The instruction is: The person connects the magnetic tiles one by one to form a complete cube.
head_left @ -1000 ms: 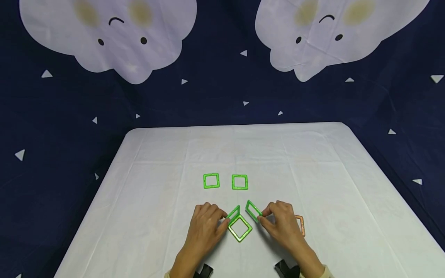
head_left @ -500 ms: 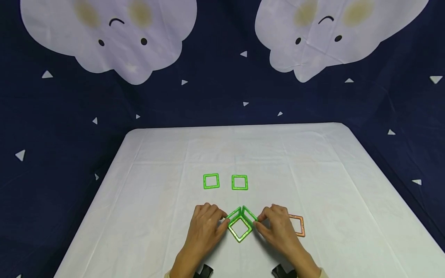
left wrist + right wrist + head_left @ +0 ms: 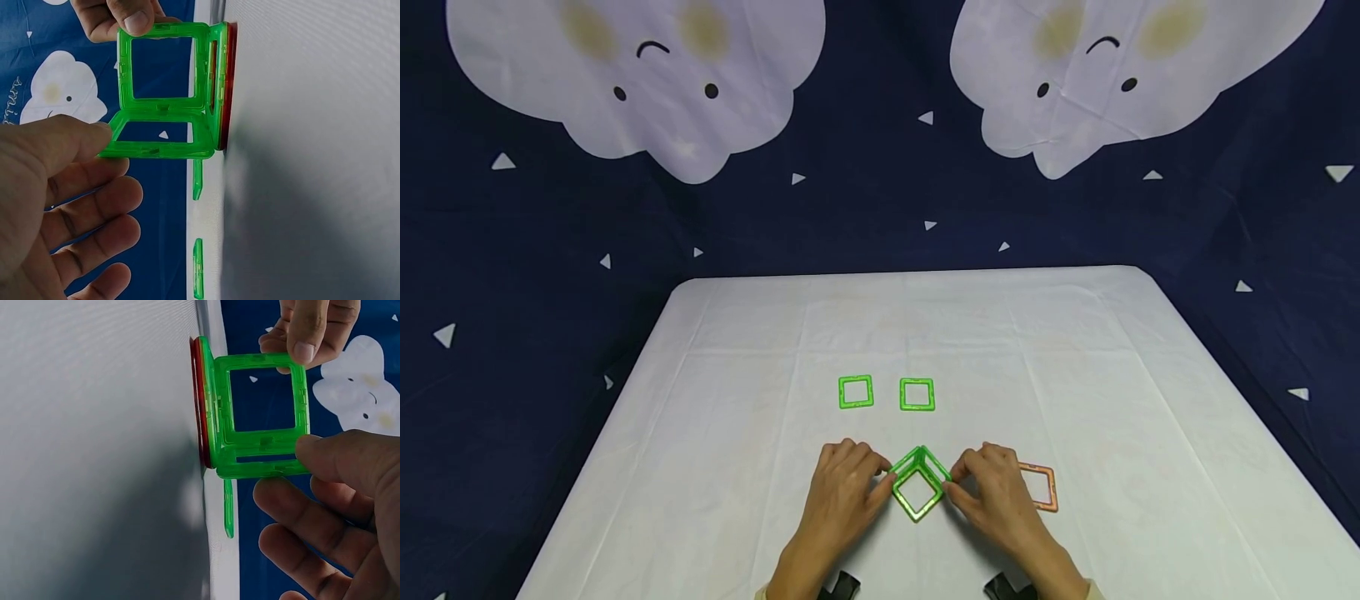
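A flat green square magnetic tile point(image 3: 929, 507) lies near the table's front, stacked on a red tile point(image 3: 230, 87) seen edge-on in the wrist views. Two more green tiles stand upright on its far edges and meet at the back corner. My left hand point(image 3: 846, 492) pinches the outer edge of the left upright tile point(image 3: 156, 150) between thumb and index finger, the other fingers spread below. My right hand point(image 3: 996, 504) pinches the right upright tile point(image 3: 262, 470) at its outer edge in the same way.
Two loose green tiles, a left one point(image 3: 856, 405) and a right one point(image 3: 917, 407), lie flat farther back on the white table point(image 3: 737, 375). An orange square tile point(image 3: 1052, 490) lies beside my right hand, which partly covers it. A dark blue cloth point(image 3: 880, 208) with clouds hangs behind.
My right hand has moved left with its green tile, which now stands on the base against the other upright tile. The left hand has stayed nearly still.
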A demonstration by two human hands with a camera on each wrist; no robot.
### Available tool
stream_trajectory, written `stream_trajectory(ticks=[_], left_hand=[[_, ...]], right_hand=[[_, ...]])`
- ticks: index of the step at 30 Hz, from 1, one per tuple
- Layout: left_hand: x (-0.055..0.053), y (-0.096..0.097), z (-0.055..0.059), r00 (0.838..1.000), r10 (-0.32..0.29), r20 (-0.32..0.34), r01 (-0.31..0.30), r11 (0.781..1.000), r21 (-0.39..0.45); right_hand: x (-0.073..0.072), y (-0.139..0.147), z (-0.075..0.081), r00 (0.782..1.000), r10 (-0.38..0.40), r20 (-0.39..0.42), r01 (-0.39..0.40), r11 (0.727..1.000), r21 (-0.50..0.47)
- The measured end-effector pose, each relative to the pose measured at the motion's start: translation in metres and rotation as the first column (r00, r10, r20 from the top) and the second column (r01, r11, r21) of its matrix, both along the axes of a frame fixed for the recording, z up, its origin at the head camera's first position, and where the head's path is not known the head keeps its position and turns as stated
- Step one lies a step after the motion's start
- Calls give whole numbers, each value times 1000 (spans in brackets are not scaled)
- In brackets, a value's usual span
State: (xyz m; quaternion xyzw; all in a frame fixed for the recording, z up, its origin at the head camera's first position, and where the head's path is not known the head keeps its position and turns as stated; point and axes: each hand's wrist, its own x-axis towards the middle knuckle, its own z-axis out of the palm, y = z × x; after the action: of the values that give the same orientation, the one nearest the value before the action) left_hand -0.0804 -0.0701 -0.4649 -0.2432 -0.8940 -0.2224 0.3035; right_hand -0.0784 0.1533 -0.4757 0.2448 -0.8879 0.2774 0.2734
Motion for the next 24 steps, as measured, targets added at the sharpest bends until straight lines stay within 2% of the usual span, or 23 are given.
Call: stream_trajectory(ticks=[5,11,18,24], left_hand=[[0,-1,0,1000,-12,-11,13,1000,12],[-2,-5,7,998,-12,53,12,1000,17],[-10,-10,15,998,-22,54,23,1000,-11],[-20,-13,19,997,-41,60,42,999,-11]], right_hand=[[0,0,0,1000,-15,10,15,1000,24],[-2,1,-1,1000,-9,5,9,1000,29],[-6,1,-1,999,20,-25,-19,998,59],[-12,3,1,999,31,9,-32,994,108]])
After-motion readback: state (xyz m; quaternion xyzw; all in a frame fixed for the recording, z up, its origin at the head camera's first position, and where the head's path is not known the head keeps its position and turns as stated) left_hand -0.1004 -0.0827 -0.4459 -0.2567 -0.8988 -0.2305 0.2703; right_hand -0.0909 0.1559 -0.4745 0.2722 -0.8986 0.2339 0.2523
